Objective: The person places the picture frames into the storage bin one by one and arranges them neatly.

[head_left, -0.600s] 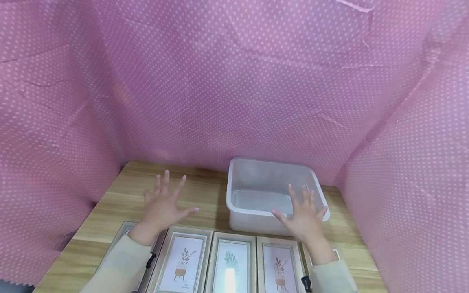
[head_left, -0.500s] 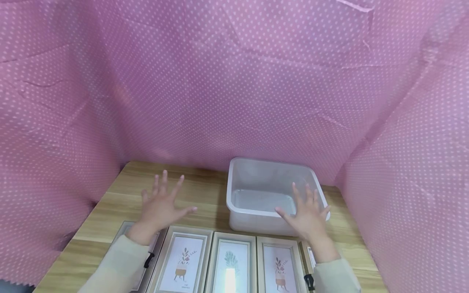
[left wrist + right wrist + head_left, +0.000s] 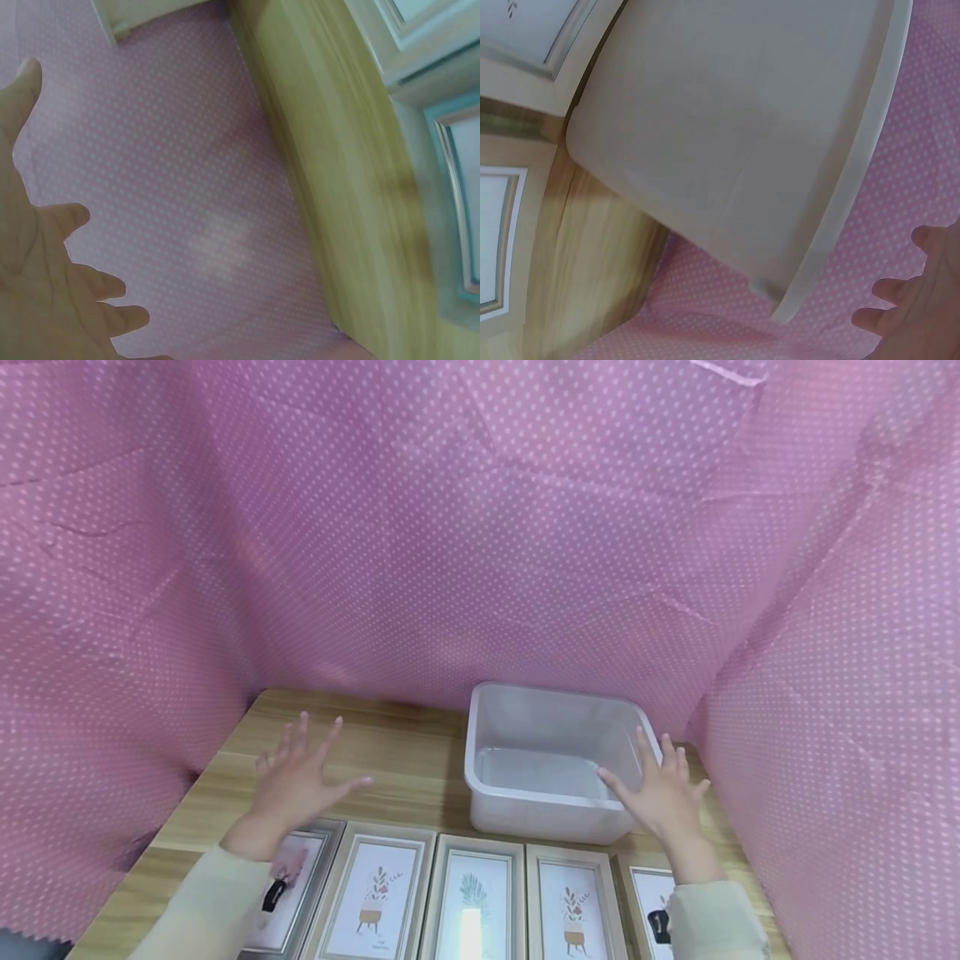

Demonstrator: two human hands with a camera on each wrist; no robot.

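My left hand (image 3: pixel 296 777) is spread wide, fingers straight and apart, palm down above the wooden table (image 3: pixel 397 768) — it holds nothing and I can't tell from the head view whether it touches the wood. In the left wrist view the same hand (image 3: pixel 45 292) shows its open palm against the pink dotted cloth, thumb stretched away from the other fingers. My right hand (image 3: pixel 663 793) is just as open, fingers fanned, hovering at the near right corner of the clear plastic bin (image 3: pixel 525 710); it grips nothing, and whether a fingertip brushes the rim I cannot say. The right wrist view catches only a few of its fingertips (image 3: pixel 922 300) beside the bin's pale wall (image 3: pixel 735 150).

The bin sits on the far right part of the table, upright and with nothing visible inside it. Near me, along the table's front edge, a row of framed plant prints (image 3: pixel 472 893) lies flat, frames side by side — my left forearm crosses the leftmost one (image 3: pixel 288 877), my right wrist is over the rightmost (image 3: pixel 648 893). Pale sleeves cover both arms. Pink cloth with white dots (image 3: pixel 480 527) closes the space off at the far side and on the left and right.
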